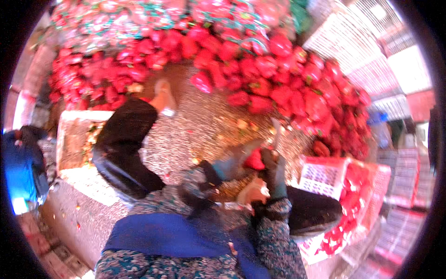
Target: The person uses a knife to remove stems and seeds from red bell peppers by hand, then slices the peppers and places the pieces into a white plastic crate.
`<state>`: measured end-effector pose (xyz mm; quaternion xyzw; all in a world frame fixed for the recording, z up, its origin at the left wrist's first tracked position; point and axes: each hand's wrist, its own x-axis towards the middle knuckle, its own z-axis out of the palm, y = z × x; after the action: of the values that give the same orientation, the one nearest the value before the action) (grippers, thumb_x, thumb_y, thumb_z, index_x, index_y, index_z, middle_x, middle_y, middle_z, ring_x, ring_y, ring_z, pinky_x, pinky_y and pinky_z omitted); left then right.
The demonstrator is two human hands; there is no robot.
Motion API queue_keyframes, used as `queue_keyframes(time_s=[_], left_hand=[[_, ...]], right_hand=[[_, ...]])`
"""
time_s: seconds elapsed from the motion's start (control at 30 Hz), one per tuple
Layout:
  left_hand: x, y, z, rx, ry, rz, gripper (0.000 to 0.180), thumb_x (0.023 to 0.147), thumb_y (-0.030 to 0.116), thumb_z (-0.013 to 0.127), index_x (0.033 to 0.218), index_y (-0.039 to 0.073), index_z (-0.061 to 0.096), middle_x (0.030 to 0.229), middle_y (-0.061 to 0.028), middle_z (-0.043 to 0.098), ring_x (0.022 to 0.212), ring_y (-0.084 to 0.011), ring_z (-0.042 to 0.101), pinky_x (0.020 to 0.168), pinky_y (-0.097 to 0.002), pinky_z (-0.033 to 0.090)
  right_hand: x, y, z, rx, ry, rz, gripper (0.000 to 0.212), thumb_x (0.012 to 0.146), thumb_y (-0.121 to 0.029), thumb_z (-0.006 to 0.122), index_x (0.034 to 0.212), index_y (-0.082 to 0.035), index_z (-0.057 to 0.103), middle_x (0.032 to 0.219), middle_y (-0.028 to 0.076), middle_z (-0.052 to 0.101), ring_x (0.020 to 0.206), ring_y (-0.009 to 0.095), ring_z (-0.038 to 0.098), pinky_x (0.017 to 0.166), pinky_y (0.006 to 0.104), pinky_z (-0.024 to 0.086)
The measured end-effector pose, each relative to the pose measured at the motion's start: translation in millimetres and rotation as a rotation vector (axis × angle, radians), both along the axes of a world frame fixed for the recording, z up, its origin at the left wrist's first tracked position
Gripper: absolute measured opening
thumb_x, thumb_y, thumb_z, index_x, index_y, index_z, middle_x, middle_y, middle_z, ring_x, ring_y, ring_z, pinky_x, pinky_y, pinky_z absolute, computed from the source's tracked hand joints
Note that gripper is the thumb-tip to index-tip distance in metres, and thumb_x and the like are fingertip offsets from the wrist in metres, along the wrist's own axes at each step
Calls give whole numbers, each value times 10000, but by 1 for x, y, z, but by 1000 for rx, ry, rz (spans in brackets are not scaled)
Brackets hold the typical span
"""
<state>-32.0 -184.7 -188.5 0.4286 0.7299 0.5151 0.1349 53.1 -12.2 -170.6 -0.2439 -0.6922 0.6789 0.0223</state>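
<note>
In front of my lap, my gloved left hand (pixel 233 160) is closed round a red bell pepper (pixel 254 159). Close beside it on the right is my gloved right hand (pixel 276 172), gripping a knife (pixel 276 133) whose pale blade points up and away from me. The fingers of both hands are smeared by motion, and the knife's handle is mostly hidden in the glove. A large heap of red bell peppers (pixel 260 69) curves across the ground ahead and round to the right.
A crate (pixel 325 174) holding cut red pepper pieces (pixel 346 218) stands at my right knee. Another crate (pixel 69 139) with yellowish scraps is by my left leg. Stacked crates (pixel 346 39) rise at the far right. A person in blue (pixel 23 167) is at the left edge.
</note>
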Motion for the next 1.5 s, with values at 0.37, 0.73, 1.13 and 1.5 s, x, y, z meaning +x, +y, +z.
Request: queue_keyframes(time_s=[0.37,0.73,1.13,1.5], left_hand=[[28,23,6,-169,-245,-16,676,801,352,756,1350,70,480,1141,-193,656,1042,-349,651,886,-417,520],[19,35,-28,276,-804,-19,670,817,374,765,1344,45,516,1192,-100,632,1074,-190,592,934,-356,485],[18,29,-4,109,-67,479,606,874,280,695,1362,1,468,1207,-166,625,1136,-258,608,985,-360,478],[9,21,8,215,-662,403,510,843,164,743,1291,29,540,1117,-76,634,989,-150,604,854,-306,517]], right_hand=[[34,16,-15,163,-87,-105,236,910,-241,648,891,-9,612,683,29,588,520,112,527,445,265,414],[39,21,6,-119,35,-343,249,923,-311,655,972,-69,621,761,-4,600,557,114,567,445,273,442],[0,-25,5,-46,34,-297,410,887,-195,731,1212,-13,559,783,14,602,531,95,515,462,249,398],[11,-10,4,-9,11,-219,328,851,-106,744,1124,18,611,754,5,605,554,82,525,476,238,406]])
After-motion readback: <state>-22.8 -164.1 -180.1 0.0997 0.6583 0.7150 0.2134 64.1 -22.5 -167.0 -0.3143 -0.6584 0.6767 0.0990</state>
